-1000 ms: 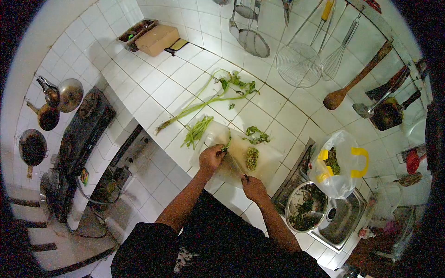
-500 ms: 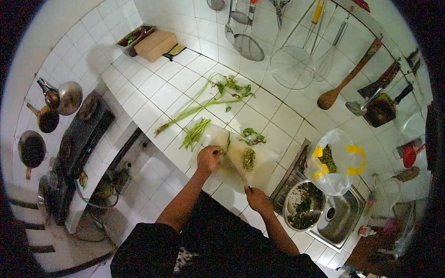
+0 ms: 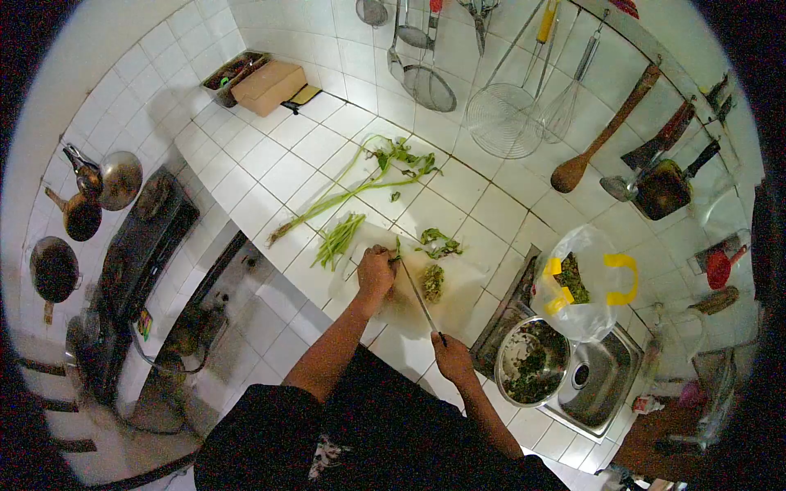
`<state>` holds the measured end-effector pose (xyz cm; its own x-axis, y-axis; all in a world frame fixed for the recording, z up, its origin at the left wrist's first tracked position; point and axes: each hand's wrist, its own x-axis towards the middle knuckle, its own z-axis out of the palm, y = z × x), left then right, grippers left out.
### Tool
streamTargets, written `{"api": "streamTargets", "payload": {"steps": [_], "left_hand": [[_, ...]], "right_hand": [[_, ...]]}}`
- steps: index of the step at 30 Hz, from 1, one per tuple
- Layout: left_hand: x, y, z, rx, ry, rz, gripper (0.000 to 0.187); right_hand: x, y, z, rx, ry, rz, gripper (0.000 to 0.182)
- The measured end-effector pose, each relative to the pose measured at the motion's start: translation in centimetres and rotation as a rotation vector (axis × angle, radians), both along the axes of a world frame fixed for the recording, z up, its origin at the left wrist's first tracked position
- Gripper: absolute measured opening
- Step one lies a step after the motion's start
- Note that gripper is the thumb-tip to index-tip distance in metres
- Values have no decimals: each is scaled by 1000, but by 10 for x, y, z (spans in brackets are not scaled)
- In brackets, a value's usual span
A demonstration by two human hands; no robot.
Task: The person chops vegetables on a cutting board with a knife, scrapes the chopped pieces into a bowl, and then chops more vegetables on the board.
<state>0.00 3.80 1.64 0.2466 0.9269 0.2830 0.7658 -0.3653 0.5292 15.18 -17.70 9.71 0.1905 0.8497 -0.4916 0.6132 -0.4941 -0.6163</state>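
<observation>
My right hand (image 3: 450,358) grips the handle of a knife (image 3: 421,301), whose blade points up and left across a pale cutting board (image 3: 471,296). My left hand (image 3: 376,271) is closed around a green stem (image 3: 398,248) on the board, its fingers close to the knife tip. A small heap of chopped greens (image 3: 433,282) lies to the right of the blade. Above it rests a leafy scrap (image 3: 440,243). A bunch of cut stems (image 3: 338,240) lies by the board's upper left edge. Farther back are long leafy stalks (image 3: 348,194).
A metal bowl (image 3: 561,344) with dark chopped leaves sits beside the sink (image 3: 610,385). Behind it stands a plastic bag (image 3: 591,319) holding greens. A brown box (image 3: 268,87) is at the far counter end. Utensils hang on the wall, including a wooden spoon (image 3: 573,173); a stove (image 3: 146,254) is left.
The knife blade has turned more upright, its tip nearer the stem. My left hand has shifted slightly right and up. The whole view has moved a little.
</observation>
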Motion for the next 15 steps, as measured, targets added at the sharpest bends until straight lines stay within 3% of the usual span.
{"api": "streamTargets", "payload": {"steps": [9, 15], "left_hand": [[-5, 6, -2, -44, 137, -68, 21], [-40, 32, 9, -148, -109, -143, 19]], "right_hand": [[10, -7, -13, 37, -1, -50, 65], [10, -6, -1, -30, 20, -37, 67]]}}
